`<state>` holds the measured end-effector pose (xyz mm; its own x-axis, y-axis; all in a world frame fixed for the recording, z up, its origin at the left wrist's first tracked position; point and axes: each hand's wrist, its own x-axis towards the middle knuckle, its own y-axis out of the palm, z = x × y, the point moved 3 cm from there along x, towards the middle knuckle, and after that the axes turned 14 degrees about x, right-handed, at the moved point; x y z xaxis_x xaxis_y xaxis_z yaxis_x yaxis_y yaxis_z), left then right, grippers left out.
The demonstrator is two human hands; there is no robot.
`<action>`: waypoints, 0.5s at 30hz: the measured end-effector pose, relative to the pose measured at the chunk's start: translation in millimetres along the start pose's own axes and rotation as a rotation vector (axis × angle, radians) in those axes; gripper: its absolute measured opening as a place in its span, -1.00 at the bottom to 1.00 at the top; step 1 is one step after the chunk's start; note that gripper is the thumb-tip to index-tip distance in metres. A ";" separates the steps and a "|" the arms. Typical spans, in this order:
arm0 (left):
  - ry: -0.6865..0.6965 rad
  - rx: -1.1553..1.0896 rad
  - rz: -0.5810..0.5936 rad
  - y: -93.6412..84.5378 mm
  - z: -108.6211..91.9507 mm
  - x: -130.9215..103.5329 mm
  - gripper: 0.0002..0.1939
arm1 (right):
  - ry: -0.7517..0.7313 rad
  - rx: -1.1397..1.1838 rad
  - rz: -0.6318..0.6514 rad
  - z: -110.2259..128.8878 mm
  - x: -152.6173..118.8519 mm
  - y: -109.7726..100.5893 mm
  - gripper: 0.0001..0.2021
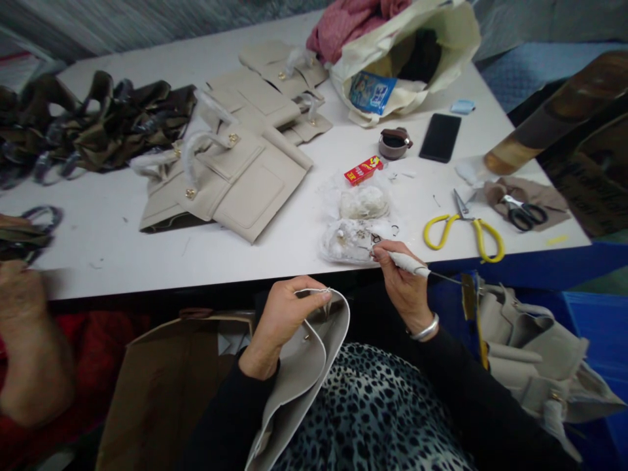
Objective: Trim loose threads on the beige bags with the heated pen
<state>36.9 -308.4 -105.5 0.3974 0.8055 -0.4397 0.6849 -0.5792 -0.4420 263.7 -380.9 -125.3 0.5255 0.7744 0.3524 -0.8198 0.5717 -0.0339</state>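
My left hand (282, 317) pinches the top edge of an unfinished beige handbag (299, 369), thumb on the rim. The bag hangs open over my lap, its curved edges apart. My right hand (403, 284) is closed around an awl-like tool (409, 263) with a white-wrapped handle. A thin metal shaft sticks out from it to the right. The fingertips of that hand are at the table's front edge, beside a clear plastic bag (346, 241) with white stuff and small dark bits. Behind that lies a second whitish bundle (366, 201) in plastic.
Beige handbags (245, 190) are piled mid-table, dark brown ones (122, 124) at left. Yellow-handled scissors (464, 226), black-handled scissors (523, 212), a phone (440, 137) and a red box (363, 170) lie at right. A co-worker's arm (29, 347) is at left. More beige bags (534, 347) fill a blue bin.
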 end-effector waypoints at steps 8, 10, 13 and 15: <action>0.022 0.001 0.031 -0.8 1.7 -1.3 -0.79 | -0.132 -0.123 0.122 5.7 4.3 0.9 -0.90; 0.025 -0.014 0.061 0.2 -0.9 -1.8 -0.79 | -0.117 -0.081 0.077 9.6 2.6 -1.2 -0.90; 0.044 -0.017 0.076 0.3 -4.0 -1.2 -0.82 | 0.066 0.124 0.006 14.5 -3.0 -2.8 -0.82; 0.063 -0.015 0.093 0.5 -4.5 0.0 -0.87 | 0.227 0.298 0.044 18.3 -8.2 -0.2 -0.76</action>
<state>40.0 -308.1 -102.2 0.4969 0.7548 -0.4281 0.6521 -0.6503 -0.3897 255.3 -392.4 -111.1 0.4978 0.8561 0.1389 -0.8555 0.4584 0.2408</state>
